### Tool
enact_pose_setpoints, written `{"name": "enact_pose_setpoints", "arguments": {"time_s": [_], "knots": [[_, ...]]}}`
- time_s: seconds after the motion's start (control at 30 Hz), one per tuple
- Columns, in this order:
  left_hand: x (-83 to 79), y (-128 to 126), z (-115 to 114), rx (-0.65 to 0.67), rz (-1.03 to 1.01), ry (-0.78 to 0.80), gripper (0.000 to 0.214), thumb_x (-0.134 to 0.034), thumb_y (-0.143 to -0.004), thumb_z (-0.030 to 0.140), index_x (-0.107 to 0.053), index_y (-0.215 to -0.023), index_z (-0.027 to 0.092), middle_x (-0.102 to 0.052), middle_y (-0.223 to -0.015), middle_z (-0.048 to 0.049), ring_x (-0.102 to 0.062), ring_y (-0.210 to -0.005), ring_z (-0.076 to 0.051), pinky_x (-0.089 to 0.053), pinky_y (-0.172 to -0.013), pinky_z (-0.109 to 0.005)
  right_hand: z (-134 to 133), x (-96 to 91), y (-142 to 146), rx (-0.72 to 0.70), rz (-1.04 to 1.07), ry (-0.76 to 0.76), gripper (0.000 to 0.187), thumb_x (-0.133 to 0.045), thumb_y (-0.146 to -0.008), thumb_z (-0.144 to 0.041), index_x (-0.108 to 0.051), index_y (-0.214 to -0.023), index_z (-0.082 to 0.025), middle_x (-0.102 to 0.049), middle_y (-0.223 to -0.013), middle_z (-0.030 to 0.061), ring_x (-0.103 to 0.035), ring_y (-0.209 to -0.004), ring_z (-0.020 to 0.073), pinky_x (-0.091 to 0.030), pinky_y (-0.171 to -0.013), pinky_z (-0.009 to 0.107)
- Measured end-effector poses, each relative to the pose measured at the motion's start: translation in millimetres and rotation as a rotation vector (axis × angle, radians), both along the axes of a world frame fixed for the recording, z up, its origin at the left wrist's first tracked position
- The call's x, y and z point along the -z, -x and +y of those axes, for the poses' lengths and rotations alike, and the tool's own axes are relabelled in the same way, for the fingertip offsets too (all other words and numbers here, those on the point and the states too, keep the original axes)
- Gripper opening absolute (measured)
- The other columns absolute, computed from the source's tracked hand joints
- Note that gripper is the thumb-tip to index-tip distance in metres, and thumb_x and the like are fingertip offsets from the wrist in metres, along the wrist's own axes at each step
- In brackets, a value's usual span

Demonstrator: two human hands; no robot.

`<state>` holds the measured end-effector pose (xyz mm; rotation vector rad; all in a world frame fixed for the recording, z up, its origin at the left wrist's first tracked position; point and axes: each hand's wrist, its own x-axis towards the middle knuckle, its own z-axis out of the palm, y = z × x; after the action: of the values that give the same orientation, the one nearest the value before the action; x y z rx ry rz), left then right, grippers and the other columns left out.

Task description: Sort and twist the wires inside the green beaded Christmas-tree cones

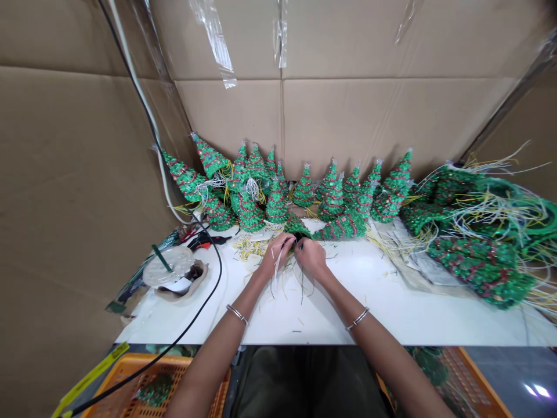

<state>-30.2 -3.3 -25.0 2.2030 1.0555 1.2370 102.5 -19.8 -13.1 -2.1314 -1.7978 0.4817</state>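
A small green tinsel Christmas tree (295, 223) with red garland lies on the white table, its dark open base facing me. At that base, my left hand (278, 254) is closed in a pinch on several thin white wires (277, 264) that hang down below the fingers. My right hand (311, 255) is beside it, fingers closed at the rim of the base; what they pinch is too small and hidden to name. Another tinsel tree (342, 226) lies on its side just right of my right hand. Thin dark strands dangle beneath both hands.
Finished-looking tinsel trees (333, 200) stand along the cardboard wall (348, 116). Trees with loose wires (483, 217) are piled at right. Yellow wire scraps (248, 247), red-black pliers (208, 240) and a spool (167, 267) lie left. A black cable (220, 278) crosses the table; an orange crate (126, 368) sits below.
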Motion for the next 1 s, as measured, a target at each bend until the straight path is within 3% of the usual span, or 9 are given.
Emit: {"name": "enact_pose_setpoints", "arguments": {"time_s": [0.33,0.57,1.0], "knots": [[2.7,1.1,1.9,0.012,-0.007,-0.016,0.025,-0.043,-0.096,0.032,-0.063,-0.092,0.018,-0.063,-0.086,-0.0032,-0.057,-0.079,-0.014,-0.044,-0.075,-0.025,-6.7,-2.2,-0.6,-0.034,0.045,0.034,0.035,-0.048,-0.086,-0.035,-0.06,-0.116,-0.019,-0.072,-0.093,0.0109,-0.066,-0.096,0.0251,-0.042,-0.074,0.03],[0.9,2.0,0.7,0.004,0.012,-0.005,0.026,-0.043,-0.096,0.034,-0.064,-0.095,0.018,-0.064,-0.087,-0.0039,-0.058,-0.078,-0.014,-0.045,-0.075,-0.026,-4.9,1.6,2.4,-0.014,-0.052,-0.015,0.037,-0.031,-0.097,-0.033,-0.063,-0.107,-0.018,-0.072,-0.096,0.0129,-0.067,-0.093,0.0256,-0.042,-0.074,0.032],[1.1,1.6,1.3,-0.001,0.023,-0.017,0.026,-0.042,-0.096,0.032,-0.064,-0.096,0.018,-0.065,-0.09,-0.0048,-0.059,-0.08,-0.015,-0.047,-0.078,-0.027,5.2,-1.4,7.0,0.003,-0.058,0.018,0.032,-0.043,-0.091,-0.029,-0.068,-0.104,-0.014,-0.07,-0.102,0.0177,-0.066,-0.096,0.0266,-0.044,-0.075,0.031]]}}
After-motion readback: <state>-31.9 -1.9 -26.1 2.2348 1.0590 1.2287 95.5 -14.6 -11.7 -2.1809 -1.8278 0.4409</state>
